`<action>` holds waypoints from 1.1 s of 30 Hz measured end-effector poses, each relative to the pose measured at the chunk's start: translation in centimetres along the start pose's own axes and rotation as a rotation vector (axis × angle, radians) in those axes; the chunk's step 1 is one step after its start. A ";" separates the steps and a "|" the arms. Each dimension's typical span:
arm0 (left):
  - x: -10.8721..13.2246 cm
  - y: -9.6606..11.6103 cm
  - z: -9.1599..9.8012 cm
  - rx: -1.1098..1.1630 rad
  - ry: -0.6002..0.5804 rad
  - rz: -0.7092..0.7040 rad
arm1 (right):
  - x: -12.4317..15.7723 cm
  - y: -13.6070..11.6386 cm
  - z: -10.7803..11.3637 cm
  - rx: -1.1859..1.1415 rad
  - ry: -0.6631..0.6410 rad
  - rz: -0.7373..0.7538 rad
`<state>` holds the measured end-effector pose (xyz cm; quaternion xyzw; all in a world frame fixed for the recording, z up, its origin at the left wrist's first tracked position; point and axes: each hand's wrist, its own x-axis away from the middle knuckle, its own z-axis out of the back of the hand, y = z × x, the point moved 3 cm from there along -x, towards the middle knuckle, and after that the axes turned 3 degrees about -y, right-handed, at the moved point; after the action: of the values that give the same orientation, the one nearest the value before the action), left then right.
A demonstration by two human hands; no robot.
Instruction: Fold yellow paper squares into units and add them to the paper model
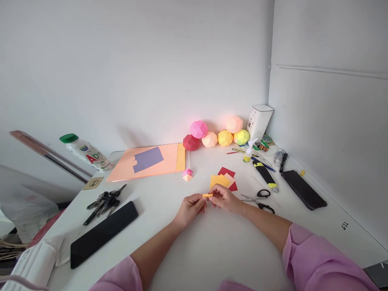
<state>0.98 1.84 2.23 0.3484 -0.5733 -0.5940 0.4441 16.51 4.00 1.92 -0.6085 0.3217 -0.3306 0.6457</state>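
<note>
Between both hands is a small folded piece of orange paper [207, 195], held just above the white table. My left hand [191, 207] pinches its left end, and my right hand [223, 198] grips the right end. Just beyond the right hand lie loose paper pieces: orange-yellow paper [218, 180], peach and dark red paper [226, 171]. A little folded pink and peach paper shape [187, 175] sits beyond the left hand. Scissors [260, 199] with black handles lie open to the right of my right hand.
Faceted paper balls [209, 139] line the back wall. Peach sheets [121, 169] carry a purple sheet [148, 159]. Left are a bottle [87, 153], keys [104, 202] and a black phone [104, 234]. Right are a glue bottle [247, 154], utility knife [265, 176] and black case [304, 190].
</note>
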 end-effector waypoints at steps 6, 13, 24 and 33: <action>-0.1 -0.2 0.1 0.028 -0.009 0.018 | 0.0 0.6 0.0 0.036 0.099 0.061; -0.1 0.0 0.2 0.073 0.002 0.019 | 0.2 0.2 -0.2 0.115 0.124 0.200; 0.0 -1.3 0.4 0.158 -0.008 0.065 | 0.4 -0.4 -0.8 0.505 0.123 0.574; 0.2 -0.6 0.2 0.029 -0.009 -0.008 | 0.4 -0.5 -0.7 0.468 0.154 0.488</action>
<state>0.62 1.67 1.69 0.3543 -0.5825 -0.5889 0.4340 16.15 3.26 2.34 -0.3224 0.4211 -0.2764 0.8015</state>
